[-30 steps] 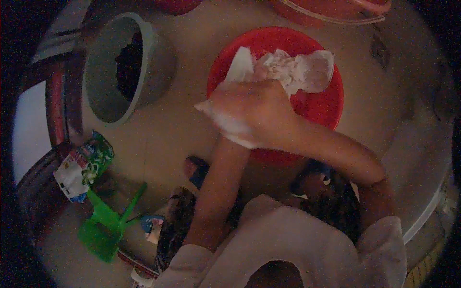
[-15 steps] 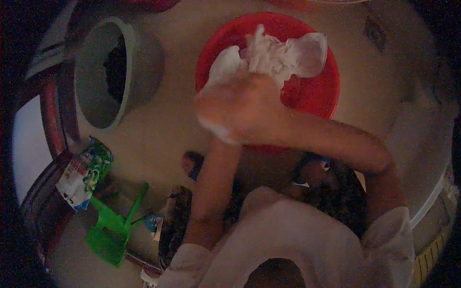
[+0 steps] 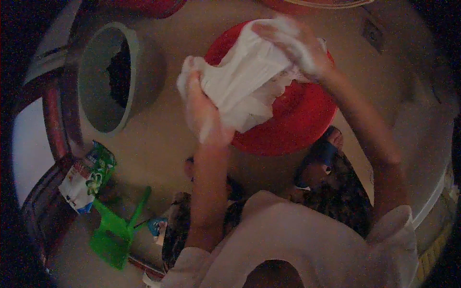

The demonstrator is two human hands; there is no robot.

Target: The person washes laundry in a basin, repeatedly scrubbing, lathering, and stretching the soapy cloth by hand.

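Cloth [image 3: 245,67]: white, spread btw. both hands over the upper-left part of the red basin [image 3: 293,120], its left end jutting past the rim. Prob. held at two ends b/c that way it's stretched, not bunched; over the basin, I'd guess, so drips would land inside. L hand [image 3: 204,108] is clamped on the left end; from there the cloth runs up & right. R hand [image 3: 298,45] touches the upper-right end, cloth to its left & below. It's blurred on my feed, so can't tell if it grips or just presses. White patches on it, maybe suds. Basin's on the floor [image 3: 158,158], just ahead of the feet [image 3: 334,139], prob. for easy reach w/ both arms. Farther left, well apart: grey bucket [image 3: 134,67] w/ dark stuff [image 3: 120,72] inside, then packet [image 3: 96,170] & green dustpan [image 3: 113,252] nearer me, maybe sidelined for elbow room.
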